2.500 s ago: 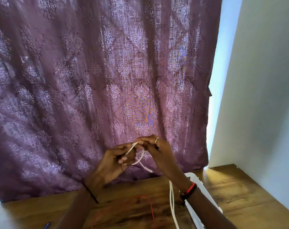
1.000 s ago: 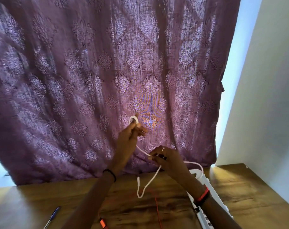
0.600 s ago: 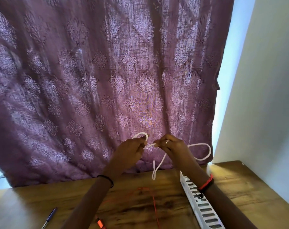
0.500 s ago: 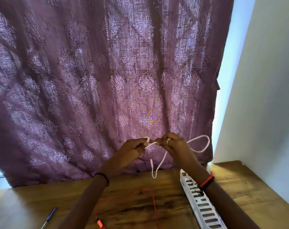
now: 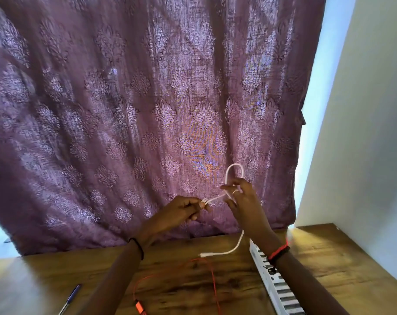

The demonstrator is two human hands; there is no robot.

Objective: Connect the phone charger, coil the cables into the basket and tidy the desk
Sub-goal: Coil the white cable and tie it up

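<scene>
White charger cable (image 5: 215, 198) is up in the air before a purple patterned curtain (image 5: 147, 110). Left hand (image 5: 177, 212) pinches one end. Right hand (image 5: 243, 201) curls round a loop standing above its fingers. The plug end hangs low over the wooden desk (image 5: 329, 269), just beyond a thin orange cable (image 5: 212, 280). A white slatted plastic basket (image 5: 277, 289) lies under the right forearm. Bare wood runs left to a blue pen (image 5: 70, 296).

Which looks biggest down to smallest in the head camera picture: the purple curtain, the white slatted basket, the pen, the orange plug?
1. purple curtain
2. white slatted basket, partly hidden and cut off by the picture's edge
3. pen, its lower end cut off by the edge
4. orange plug
</scene>
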